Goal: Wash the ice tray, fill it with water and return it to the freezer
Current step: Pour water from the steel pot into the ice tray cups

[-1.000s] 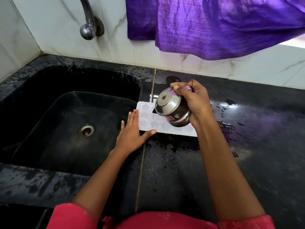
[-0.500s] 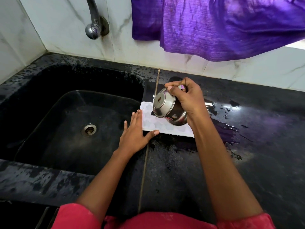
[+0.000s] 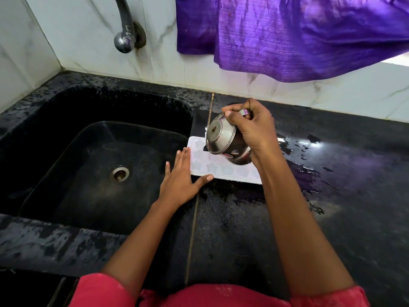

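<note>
A white ice tray [image 3: 223, 168] with star-shaped cells lies flat on the black counter just right of the sink. My right hand [image 3: 254, 129] grips a small steel pot [image 3: 225, 140] and holds it tipped over the tray, its base turned toward me. My left hand [image 3: 181, 180] lies flat with spread fingers against the tray's left end, thumb along its near edge. The pot and my right hand hide the tray's far right part.
The black sink [image 3: 95, 165] with a steel drain [image 3: 119, 173] lies to the left, under a wall tap [image 3: 125, 38]. Water pools on the counter [image 3: 309, 173] right of the tray. A purple cloth [image 3: 287, 34] hangs above it.
The pot stays tipped over the tray and has shifted slightly toward the tray's left end. My left hand keeps its place at the tray's left end.
</note>
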